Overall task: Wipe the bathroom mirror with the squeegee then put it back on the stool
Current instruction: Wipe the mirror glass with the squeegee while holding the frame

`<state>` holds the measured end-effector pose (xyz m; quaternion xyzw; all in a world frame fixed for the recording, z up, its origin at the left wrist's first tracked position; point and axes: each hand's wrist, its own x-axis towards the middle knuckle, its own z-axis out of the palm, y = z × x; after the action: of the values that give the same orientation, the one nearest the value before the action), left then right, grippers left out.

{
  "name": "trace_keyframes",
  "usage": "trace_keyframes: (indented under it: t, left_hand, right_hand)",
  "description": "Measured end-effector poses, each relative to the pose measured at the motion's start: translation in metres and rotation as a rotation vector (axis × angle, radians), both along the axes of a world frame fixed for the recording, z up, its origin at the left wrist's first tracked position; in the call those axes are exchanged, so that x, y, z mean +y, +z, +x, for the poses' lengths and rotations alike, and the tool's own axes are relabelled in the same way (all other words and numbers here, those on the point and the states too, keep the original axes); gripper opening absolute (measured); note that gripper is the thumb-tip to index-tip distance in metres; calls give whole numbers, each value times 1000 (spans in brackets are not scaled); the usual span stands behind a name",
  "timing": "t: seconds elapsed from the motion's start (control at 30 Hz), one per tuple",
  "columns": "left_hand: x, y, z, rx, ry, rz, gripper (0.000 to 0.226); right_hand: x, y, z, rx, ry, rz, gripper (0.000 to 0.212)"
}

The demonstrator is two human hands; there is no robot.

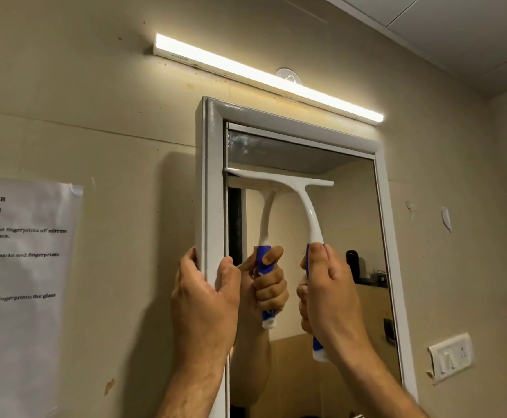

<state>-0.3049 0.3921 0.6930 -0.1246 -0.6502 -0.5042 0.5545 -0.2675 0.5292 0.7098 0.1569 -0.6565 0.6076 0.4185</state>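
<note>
Around the mirror (321,236): we see a lit tube light (264,78) above it, a printed sheet (23,285) on the wall to its left, a switch plate (451,356) to its lower right.
Squeegee (300,203): on the glass near the mirror's top, blade level and reaching the left frame, handle running down.
Right hand (327,294): our fingers are wrapped round the blue grip.
Left hand (204,300): our fingers and thumb clasp the mirror's left frame (210,191).
</note>
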Motion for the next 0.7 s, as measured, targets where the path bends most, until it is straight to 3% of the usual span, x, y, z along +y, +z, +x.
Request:
trace_keyframes:
  t: [0.3, 0.4, 0.47, 0.53, 0.7]
  left_hand:
    - [0, 0, -1, 10, -11, 16, 57]
    - [0, 0, -1, 30, -54, 62, 42]
    - [-1, 0, -1, 48, -111, 153, 30]
    - [-1, -1, -1, 23, -145, 227, 38]
    - [1, 1, 0, 54, -135, 241, 21]
  right_hand:
    - [6, 24, 6, 13, -19, 24, 35]
    - [2, 32, 6, -1, -22, 31, 35]
    - [2, 23, 8, -20, -38, 44, 34]
    - [4, 7, 10, -43, -42, 51, 33]
    - [11, -33, 16, -111, -23, 41, 31]
